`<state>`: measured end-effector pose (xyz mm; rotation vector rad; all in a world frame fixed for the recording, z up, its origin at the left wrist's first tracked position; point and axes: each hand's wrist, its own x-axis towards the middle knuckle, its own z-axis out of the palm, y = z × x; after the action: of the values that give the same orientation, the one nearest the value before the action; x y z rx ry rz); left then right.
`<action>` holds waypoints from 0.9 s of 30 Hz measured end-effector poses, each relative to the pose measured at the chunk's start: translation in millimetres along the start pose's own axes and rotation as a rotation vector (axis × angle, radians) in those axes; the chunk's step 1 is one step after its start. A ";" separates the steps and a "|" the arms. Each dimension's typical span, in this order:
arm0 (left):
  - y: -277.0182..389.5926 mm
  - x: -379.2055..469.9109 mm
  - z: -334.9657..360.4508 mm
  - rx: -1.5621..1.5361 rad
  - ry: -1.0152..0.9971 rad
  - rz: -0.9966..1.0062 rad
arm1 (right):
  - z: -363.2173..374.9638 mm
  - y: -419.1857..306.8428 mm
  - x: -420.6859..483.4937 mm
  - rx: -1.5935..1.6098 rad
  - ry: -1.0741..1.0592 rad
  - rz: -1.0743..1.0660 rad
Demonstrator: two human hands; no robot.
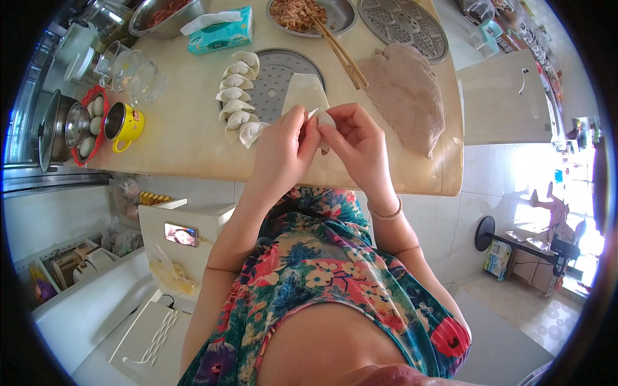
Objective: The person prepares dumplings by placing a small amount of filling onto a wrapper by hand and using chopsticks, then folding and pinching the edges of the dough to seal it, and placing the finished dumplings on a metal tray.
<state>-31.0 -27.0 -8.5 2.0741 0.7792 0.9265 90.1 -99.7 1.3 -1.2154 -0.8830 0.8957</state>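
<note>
Both hands meet above the near part of the table, pinching one dough dumpling (321,118) between thumbs and fingertips. My left hand (289,140) grips its left side; my right hand (359,137) has its right side. The fingers hide much of its shape. Just beyond them lie pale wonton wrappers (305,89), partly over a round perforated metal steamer plate (275,72). Along the plate's left edge several folded wontons (235,94) form a curved row. Farther off, a metal dish (343,17) contains minced filling (294,14), with wooden chopsticks (342,53) leaning on its rim.
A brown cloth (405,91) lies at the right, below a second steamer plate (410,24). A tissue pack (222,34) sits at the back. Leftward are a yellow mug (130,126), glass cups (130,72) and a red basket (99,91) of eggs.
</note>
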 end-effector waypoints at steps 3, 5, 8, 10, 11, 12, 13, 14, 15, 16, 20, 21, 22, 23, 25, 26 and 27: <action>1.2 1.2 -4.2 -0.072 -0.024 -0.004 | -5.0 -3.8 -0.2 -0.058 -0.019 0.026; 3.9 3.3 -7.7 -0.052 -0.087 -0.023 | -9.1 -6.3 -0.8 -0.066 -0.038 0.051; 2.1 3.5 -9.2 -0.092 -0.075 0.015 | -11.8 -7.6 -2.2 -0.082 -0.071 0.087; 2.5 3.3 -10.1 -0.109 -0.101 0.005 | -12.6 -7.7 -3.2 -0.092 -0.079 0.098; 2.6 3.2 -10.2 -0.127 -0.125 -0.005 | -12.8 -7.7 -3.7 -0.077 -0.083 0.104; 2.0 2.8 -9.8 -0.125 -0.125 -0.006 | -12.6 -7.9 -3.8 -0.063 -0.088 0.109; 0.8 2.0 -8.9 -0.128 -0.114 0.015 | -12.2 -8.4 -4.1 -0.061 -0.089 0.109; 0.3 1.5 -8.5 -0.132 -0.103 0.036 | -11.8 -9.2 -4.4 -0.067 -0.093 0.109; 1.2 1.9 -8.9 -0.131 -0.104 0.037 | -11.5 -10.3 -4.6 -0.073 -0.096 0.107; 2.9 2.3 -9.9 -0.116 -0.102 0.029 | -11.2 -11.7 -5.0 -0.072 -0.096 0.107; 4.4 4.6 -11.8 -0.067 -0.098 0.063 | -13.0 -14.2 -5.9 -0.128 -0.072 0.104; 4.4 4.3 -12.0 -0.066 -0.097 0.063 | -14.3 -14.7 -6.1 -0.122 -0.087 0.110; 4.1 3.8 -12.3 -0.081 -0.117 0.069 | -15.1 -15.1 -6.3 -0.122 -0.088 0.110; 3.6 3.3 -12.7 -0.096 -0.137 0.075 | -15.8 -15.4 -6.5 -0.142 -0.099 0.110; 2.3 2.3 -14.1 -0.080 -0.151 0.100 | -16.6 -16.3 -6.7 -0.162 -0.110 0.110; 2.0 2.0 -14.7 -0.065 -0.164 0.125 | -17.0 -16.9 -6.7 -0.163 -0.121 0.106; 2.6 2.2 -15.3 -0.065 -0.165 0.125 | -17.7 -17.1 -6.9 -0.164 -0.130 0.103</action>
<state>-41.4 -21.2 1.7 2.1297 0.5311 0.8231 105.1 -114.9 15.3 -1.3651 -1.0212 1.0093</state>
